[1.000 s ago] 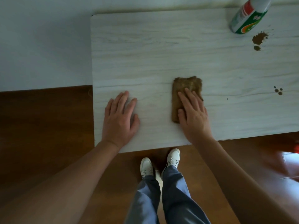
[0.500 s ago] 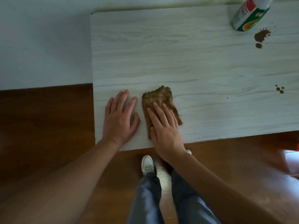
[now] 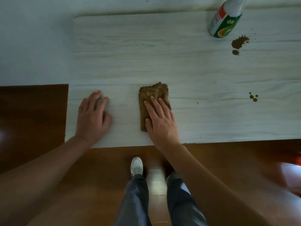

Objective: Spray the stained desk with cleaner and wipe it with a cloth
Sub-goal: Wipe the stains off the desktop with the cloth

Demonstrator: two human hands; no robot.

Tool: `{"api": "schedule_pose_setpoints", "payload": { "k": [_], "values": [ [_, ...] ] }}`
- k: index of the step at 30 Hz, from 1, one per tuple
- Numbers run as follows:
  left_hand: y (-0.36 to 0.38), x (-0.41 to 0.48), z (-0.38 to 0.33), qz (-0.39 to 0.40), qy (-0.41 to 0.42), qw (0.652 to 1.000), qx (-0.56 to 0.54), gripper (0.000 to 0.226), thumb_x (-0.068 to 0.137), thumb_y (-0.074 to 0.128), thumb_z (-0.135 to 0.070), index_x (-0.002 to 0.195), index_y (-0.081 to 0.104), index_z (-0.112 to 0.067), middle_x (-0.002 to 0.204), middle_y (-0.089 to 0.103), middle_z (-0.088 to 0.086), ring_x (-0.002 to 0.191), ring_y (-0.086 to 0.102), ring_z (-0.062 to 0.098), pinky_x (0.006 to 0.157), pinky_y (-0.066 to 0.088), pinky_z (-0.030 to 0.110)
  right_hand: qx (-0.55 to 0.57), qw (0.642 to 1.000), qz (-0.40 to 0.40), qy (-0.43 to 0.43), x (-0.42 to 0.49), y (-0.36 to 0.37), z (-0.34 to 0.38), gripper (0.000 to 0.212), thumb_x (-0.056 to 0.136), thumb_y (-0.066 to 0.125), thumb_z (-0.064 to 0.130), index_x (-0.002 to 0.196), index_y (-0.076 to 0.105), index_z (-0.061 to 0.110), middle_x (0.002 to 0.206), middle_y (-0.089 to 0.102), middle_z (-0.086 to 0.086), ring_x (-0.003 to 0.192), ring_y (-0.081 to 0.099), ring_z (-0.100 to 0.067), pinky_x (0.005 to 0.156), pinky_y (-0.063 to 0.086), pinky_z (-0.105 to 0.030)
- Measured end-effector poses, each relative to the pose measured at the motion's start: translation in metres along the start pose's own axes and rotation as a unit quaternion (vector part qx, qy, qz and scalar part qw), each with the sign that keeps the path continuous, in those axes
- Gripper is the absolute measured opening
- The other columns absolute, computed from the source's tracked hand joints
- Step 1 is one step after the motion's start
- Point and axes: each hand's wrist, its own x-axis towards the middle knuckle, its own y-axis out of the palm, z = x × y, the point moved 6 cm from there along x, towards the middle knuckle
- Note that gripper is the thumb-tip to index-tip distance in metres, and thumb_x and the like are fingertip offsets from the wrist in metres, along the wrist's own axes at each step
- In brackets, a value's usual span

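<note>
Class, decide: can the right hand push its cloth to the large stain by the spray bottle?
Probably yes: only bare desk lies between cloth and stain, though the right hand must stretch.

One desk (image 3: 179, 66), one brown cloth (image 3: 154, 93), one spray bottle (image 3: 225, 22), two hands (image 3: 92, 119) (image 3: 162, 128), two stain clusters (image 3: 240, 43) (image 3: 253, 97), one white shoe (image 3: 136, 166).

The surface (image 3: 162, 54) is a pale board with grey wood grain, and it stands over a dark brown wooden floor (image 3: 32, 119). A brown cloth (image 3: 153, 93) lies flat on it near the front edge. The right hand (image 3: 161, 123) presses on the cloth with straight fingers. The left hand (image 3: 92, 118) rests flat on the bare board near the front left corner, apart from the cloth. At the far right stands a cleaner bottle (image 3: 225, 22) with a green and red label. Just beside it is a brown stain (image 3: 239, 43) with a smaller spot next to it. Nearer to the front on the right is a group of small brown drops (image 3: 253, 97).
</note>
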Motion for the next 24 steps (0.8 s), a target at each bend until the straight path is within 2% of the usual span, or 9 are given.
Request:
{"api": "schedule_pose_setpoints", "payload": {
  "k": [3, 6, 9, 12, 19, 24],
  "values": [
    [0.002, 0.009, -0.04, -0.02, -0.085, 0.996, -0.035, 0.05, 0.093, 0.043, -0.031, 0.138, 0.053, -0.01, 0.155, 0.042, 0.018, 0.149, 0.033, 0.036, 0.12, 0.029, 0.054, -0.01, 0.999, -0.019, 0.04, -0.004, -0.032, -0.066, 0.056, 0.103, 0.038, 0.037, 0.157, 0.027, 0.027, 0.166, 0.017, 0.005, 0.154, 0.009, -0.017, 0.123, 0.009, -0.035],
    [0.018, 0.026, -0.109, -0.014, -0.046, 0.998, -0.046, 0.05, 0.092, 0.044, -0.032, 0.136, 0.056, -0.012, 0.154, 0.046, 0.016, 0.145, 0.039, 0.037, 0.117, 0.032, 0.057, -0.017, 0.996, -0.035, 0.075, -0.01, -0.064, -0.13, 0.056, 0.103, 0.04, 0.036, 0.157, 0.029, 0.028, 0.166, 0.019, 0.006, 0.153, 0.013, -0.018, 0.122, 0.018, -0.04],
    [0.034, 0.047, -0.177, -0.009, 0.003, 0.998, -0.058, 0.048, 0.093, 0.051, -0.03, 0.138, 0.056, -0.013, 0.156, 0.044, 0.016, 0.147, 0.037, 0.035, 0.12, 0.029, 0.057, -0.03, 0.995, -0.03, 0.093, -0.02, -0.088, -0.177, 0.056, 0.103, 0.041, 0.035, 0.157, 0.027, 0.027, 0.166, 0.018, 0.005, 0.154, 0.013, -0.019, 0.122, 0.021, -0.043],
    [0.046, 0.068, -0.229, -0.008, 0.016, 0.998, -0.068, 0.05, 0.097, 0.051, -0.031, 0.143, 0.051, -0.014, 0.16, 0.039, 0.016, 0.151, 0.032, 0.035, 0.123, 0.025, 0.056, -0.031, 0.993, -0.043, 0.106, -0.028, -0.106, -0.209, 0.056, 0.104, 0.041, 0.033, 0.157, 0.028, 0.025, 0.166, 0.02, 0.003, 0.153, 0.014, -0.021, 0.122, 0.022, -0.045],
    [0.071, 0.102, -0.282, 0.017, 0.006, 0.999, -0.04, 0.056, 0.102, 0.038, -0.038, 0.155, 0.038, -0.017, 0.169, 0.023, 0.014, 0.158, 0.014, 0.032, 0.128, 0.009, 0.053, -0.009, 0.985, -0.078, 0.151, -0.025, -0.107, -0.228, 0.057, 0.102, 0.042, 0.028, 0.157, 0.027, 0.022, 0.166, 0.019, 0.0, 0.154, 0.011, -0.024, 0.124, 0.016, -0.047],
    [0.076, 0.102, -0.28, 0.007, -0.006, 1.0, -0.02, 0.059, 0.1, 0.035, -0.04, 0.156, 0.037, -0.019, 0.169, 0.023, 0.012, 0.158, 0.014, 0.03, 0.129, 0.007, 0.05, 0.001, 0.987, -0.091, 0.132, -0.026, -0.105, -0.23, 0.057, 0.101, 0.043, 0.028, 0.156, 0.031, 0.02, 0.165, 0.024, -0.003, 0.153, 0.013, -0.025, 0.124, 0.017, -0.048]
  ]
}}
